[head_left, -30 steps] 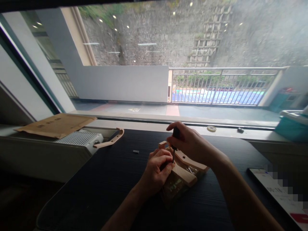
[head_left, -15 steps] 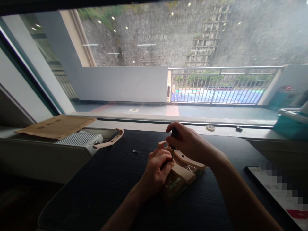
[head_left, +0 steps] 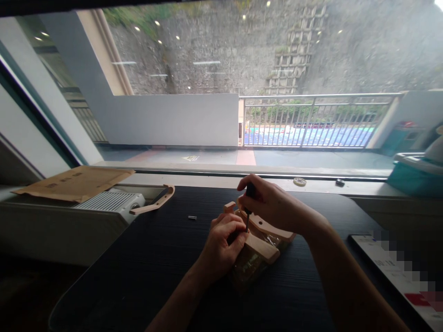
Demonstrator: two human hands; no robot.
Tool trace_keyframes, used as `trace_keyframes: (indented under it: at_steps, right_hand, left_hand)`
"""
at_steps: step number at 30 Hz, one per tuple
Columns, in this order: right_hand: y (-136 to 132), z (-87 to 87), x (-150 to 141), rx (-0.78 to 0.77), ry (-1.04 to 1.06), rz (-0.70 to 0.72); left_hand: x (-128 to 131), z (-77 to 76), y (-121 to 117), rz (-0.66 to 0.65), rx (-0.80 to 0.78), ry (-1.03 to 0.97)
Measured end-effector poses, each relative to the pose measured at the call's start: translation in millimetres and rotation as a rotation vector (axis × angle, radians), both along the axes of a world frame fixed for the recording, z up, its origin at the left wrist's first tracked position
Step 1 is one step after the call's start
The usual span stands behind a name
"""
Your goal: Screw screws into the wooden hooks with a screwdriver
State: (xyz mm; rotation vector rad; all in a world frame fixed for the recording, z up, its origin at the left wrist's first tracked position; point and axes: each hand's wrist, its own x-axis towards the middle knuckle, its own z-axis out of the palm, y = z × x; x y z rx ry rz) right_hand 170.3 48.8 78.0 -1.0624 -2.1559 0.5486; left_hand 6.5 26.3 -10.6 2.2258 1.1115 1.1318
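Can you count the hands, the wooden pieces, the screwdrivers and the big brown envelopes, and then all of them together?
Hands: 2, the left hand and the right hand
Wooden pieces: 3 that I can make out, the near piece, the far piece and the lone piece
Screwdrivers: 1, the screwdriver
Envelopes: 1, the brown envelope
Total: 7

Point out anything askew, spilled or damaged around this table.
The loose curved wooden piece at the far left of the black table looks precariously placed: one end seems to jut past the edge. I see no spill or damage.
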Motion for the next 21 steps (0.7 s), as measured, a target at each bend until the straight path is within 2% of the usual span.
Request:
trace_keyframes:
  at_steps: [5,11,16,21]
  right_hand:
    - [-1.4,0.1,7.0,-0.035,-0.012,0.006]
    - [-1.6,0.1,18.4,-0.108,-0.015,0.08]
    - [0.5,-1.3,15.0,-0.057,0.007,0.035]
    - [-3.6,4.8,13.6,-0.007,-0.034,0.024]
  left_hand:
    - [-0.1,0.1,1.1,-0.01,-0.02,-0.015]
    - [0.1,1.2,0.5,-0.028,-0.036,-0.032]
    - [0.0,1.5,0.4,-0.021,-0.049,-0.032]
    - [-1.3,-1.3,2.2,-0.01,-0.031,-0.035]
